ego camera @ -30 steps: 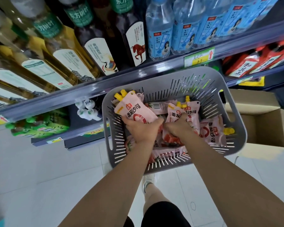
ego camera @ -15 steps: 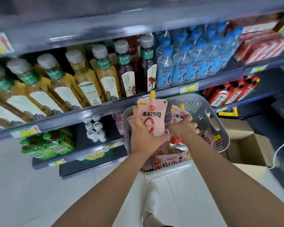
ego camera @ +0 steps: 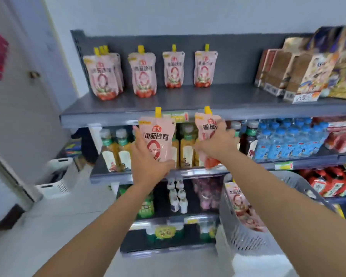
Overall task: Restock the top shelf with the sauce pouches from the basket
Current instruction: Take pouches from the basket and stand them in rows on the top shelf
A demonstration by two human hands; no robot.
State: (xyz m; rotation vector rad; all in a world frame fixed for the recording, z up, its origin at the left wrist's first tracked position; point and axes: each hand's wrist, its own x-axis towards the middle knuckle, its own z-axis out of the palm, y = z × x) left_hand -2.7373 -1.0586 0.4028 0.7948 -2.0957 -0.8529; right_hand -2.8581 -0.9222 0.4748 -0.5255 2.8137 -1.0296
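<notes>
While the left hand (ego camera: 148,166) grips one pouch (ego camera: 157,140) and the right hand (ego camera: 216,144) grips another pouch (ego camera: 207,126) mid-frame, a bump could knock over the standing pouches (ego camera: 173,69) above.

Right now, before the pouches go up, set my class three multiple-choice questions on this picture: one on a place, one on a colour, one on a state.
1. Where is the grey basket?
A. at the lower right of the view
B. by the door on the left
C. on the top shelf

2. What colour are the caps on the sauce pouches?
A. green
B. yellow
C. blue

3. What does the person hold?
A. nothing
B. one pouch only
C. two pouches, one per hand

Key: 1 A, it shows at lower right with pouches inside; 2 B, every cap is yellow; 3 C, the left hand grips one pouch, the right hand another.
</notes>
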